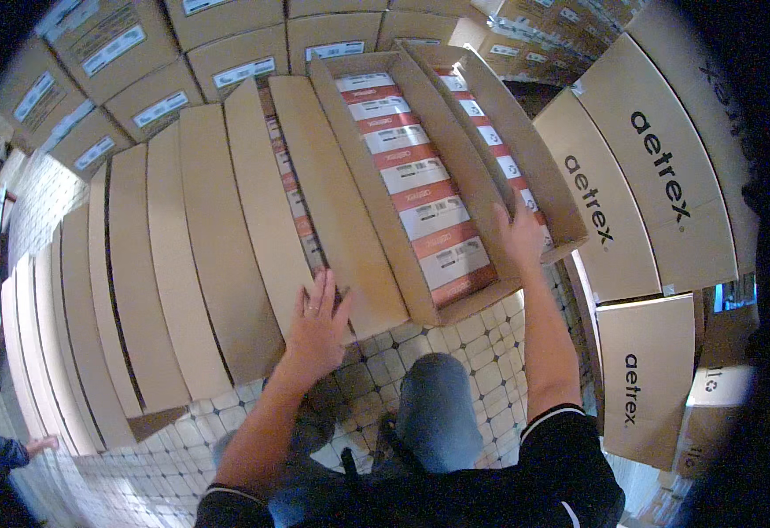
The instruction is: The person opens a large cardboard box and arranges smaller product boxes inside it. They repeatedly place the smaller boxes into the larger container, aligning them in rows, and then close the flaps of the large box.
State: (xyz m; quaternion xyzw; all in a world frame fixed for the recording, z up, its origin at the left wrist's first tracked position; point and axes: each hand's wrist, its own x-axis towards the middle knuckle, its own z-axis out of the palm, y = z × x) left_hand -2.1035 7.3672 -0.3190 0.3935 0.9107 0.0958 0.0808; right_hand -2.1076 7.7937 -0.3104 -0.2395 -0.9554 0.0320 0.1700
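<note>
A large open cardboard carton (376, 185) lies on the floor in front of me, its flaps spread. Inside it runs a row of red and white boxes (420, 189) with labels. My left hand (319, 321) rests flat, fingers apart, on the near end of the carton's left flap (332, 194). My right hand (519, 236) is closed over the upright edge of the right flap (490, 176) near the carton's front corner. A second narrow row of red and white boxes (292, 189) shows in the gap left of the flap.
Long flat cardboard panels (156, 255) lie side by side to the left. Stacked cartons (658, 176) with black lettering stand at the right, more labelled cartons (226, 62) at the back. My knee (438, 405) is over the tiled floor (482, 343). Another person's hand (41, 444) shows at lower left.
</note>
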